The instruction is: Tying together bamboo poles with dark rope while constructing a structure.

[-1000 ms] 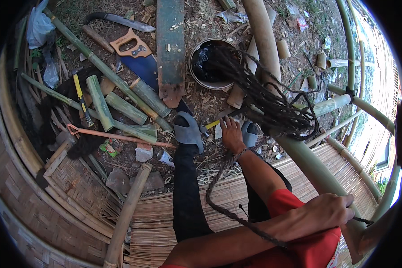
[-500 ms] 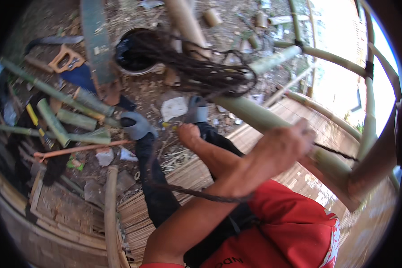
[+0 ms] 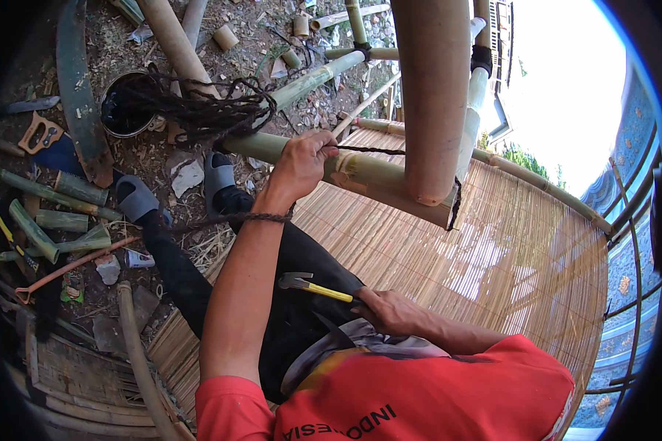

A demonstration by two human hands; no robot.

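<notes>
My left hand [image 3: 305,165] is closed on a dark fibre rope [image 3: 371,151], which runs taut to the right toward the thick upright bamboo post [image 3: 435,95]. More of the rope crosses my left wrist and trails off leftward. Just beneath that hand lies a horizontal bamboo pole [image 3: 371,175]; dark rope also shows at its right end, beside the post's foot. In my lap, my right hand [image 3: 390,312] grips a claw hammer [image 3: 320,288] by its yellow and black handle, its head pointing left.
A bundle of dark rope [image 3: 213,106] hangs over the pole, reaching into a metal pot [image 3: 125,110]. A handsaw [image 3: 48,143], cut bamboo pieces [image 3: 33,231] and a long orange-brown rod [image 3: 81,268] lie at left. A slatted bamboo surface [image 3: 522,257] spreads at right.
The view has swung, bringing more of the right side in. My left hand has moved back along the pole with the rope. My right hand has drawn the hammer from near my feet to my lap.
</notes>
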